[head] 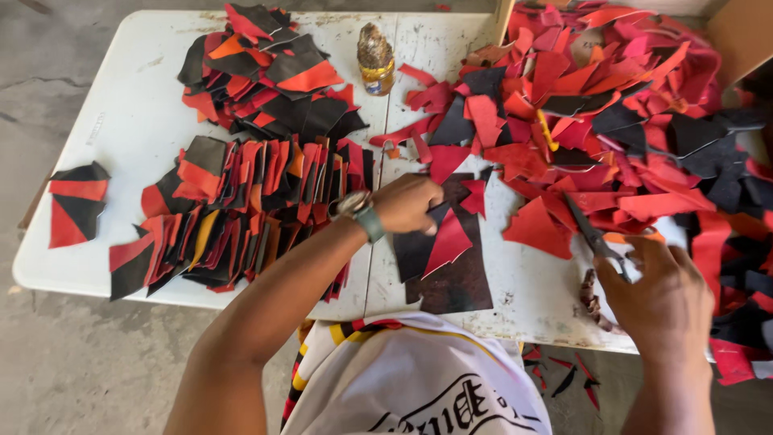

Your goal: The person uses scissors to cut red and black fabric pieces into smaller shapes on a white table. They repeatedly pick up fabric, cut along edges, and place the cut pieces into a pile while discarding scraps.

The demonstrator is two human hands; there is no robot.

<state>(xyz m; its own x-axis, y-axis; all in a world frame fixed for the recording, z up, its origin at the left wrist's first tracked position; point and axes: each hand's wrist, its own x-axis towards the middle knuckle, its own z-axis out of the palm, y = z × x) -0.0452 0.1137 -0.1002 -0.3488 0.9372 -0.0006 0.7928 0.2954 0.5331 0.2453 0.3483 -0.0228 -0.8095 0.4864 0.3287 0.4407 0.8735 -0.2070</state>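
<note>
Left of my fingers point(431, 211) pinching a red piece point(448, 240), sorted stacks point(241, 209) lie finished, while right of my scissors-gripping fingers point(644, 262) a loose heap point(612, 105) remains uncut.

White printed shirt point(419, 379), green-strapped wristwatch point(361, 214), bare forearms.

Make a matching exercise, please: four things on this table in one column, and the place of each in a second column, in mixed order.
Things:
1. scissors
2. glue jar
3. red triangular piece
4. small red and black stack

Places:
A. alone near the table's left edge
B. in the right hand
C. at the far middle of the table, between the heaps
D. under the left hand, on a dark board

Pairs: 1-B, 2-C, 3-D, 4-A
</note>
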